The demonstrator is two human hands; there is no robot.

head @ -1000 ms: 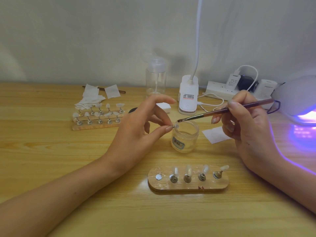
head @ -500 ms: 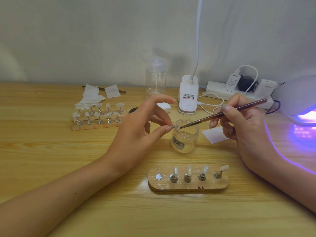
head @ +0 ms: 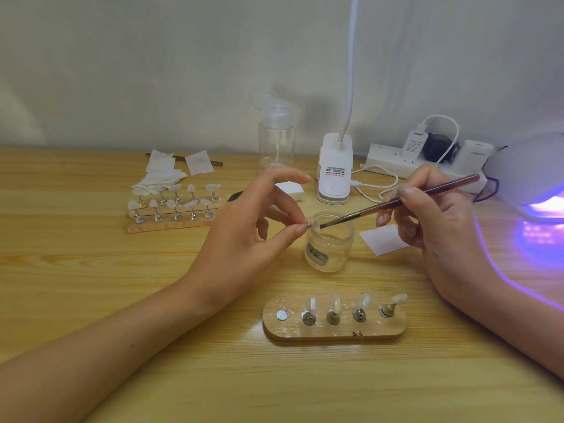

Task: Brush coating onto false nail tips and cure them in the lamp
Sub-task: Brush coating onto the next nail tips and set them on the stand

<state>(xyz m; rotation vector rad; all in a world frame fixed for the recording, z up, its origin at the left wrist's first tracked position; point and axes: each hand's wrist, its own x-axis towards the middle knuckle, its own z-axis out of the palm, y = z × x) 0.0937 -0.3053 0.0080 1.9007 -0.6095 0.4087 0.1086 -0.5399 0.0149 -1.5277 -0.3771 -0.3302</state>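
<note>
Head cam: the left hand (head: 244, 236) pinched a tiny pale nail tip (head: 314, 225) between thumb and a fingertip, just above the rim of the clear round jar (head: 328, 251). The right hand (head: 436, 221) gripped a thin reddish-brown brush (head: 396, 203) pencil-style, bristles touching the tip. The oval wooden holder (head: 334, 334) in front carried four translucent tips on metal pegs. The domed white lamp (head: 531, 169) glowed purple at far right.

Jar (head: 329, 245) behind nail stand (head: 334, 326)
</note>
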